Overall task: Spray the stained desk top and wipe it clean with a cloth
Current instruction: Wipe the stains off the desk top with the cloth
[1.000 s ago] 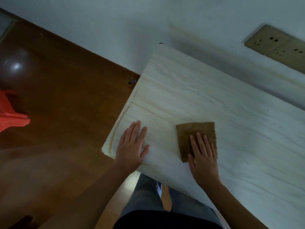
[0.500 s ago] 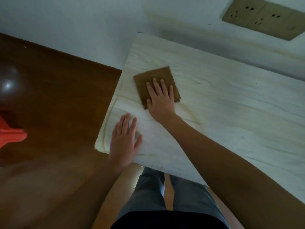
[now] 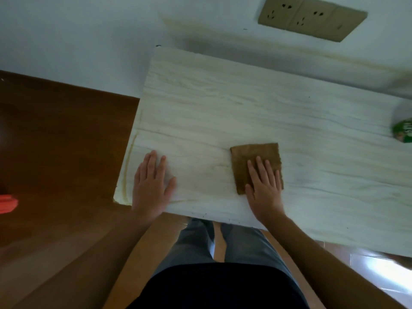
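Right grip (image 3: 265, 192) lies flat with straight, slightly spread fingers, pressing down on the near half of a brown cloth (image 3: 252, 157); nothing is curled round it. That cloth is a folded square flat on the pale wood-grain table (image 3: 223, 97), at about 4 o'clock from the middle of the view and close to the table's near edge. Left grip (image 3: 151, 188) is also wide and flat, palm down on bare table at about 8 o'clock, near the left-hand corner and well apart from the cloth, holding nothing.

A yellowish stain line (image 3: 131, 152) runs along the table's edge at 9 o'clock and bends round the near corner beside the left grip; a fainter yellow mark lies between the two grips. At 3 o'clock a blurred green-labelled container (image 3: 403, 132) stands on the table, cut off by the frame. At 1 o'clock a tan socket plate (image 3: 312, 17) sits on the white wall. Dark brown floor (image 3: 55, 152) fills the 9 o'clock side, with a red object (image 3: 7, 204) at its far edge. Grey trousers (image 3: 194, 241) show at 6 o'clock.
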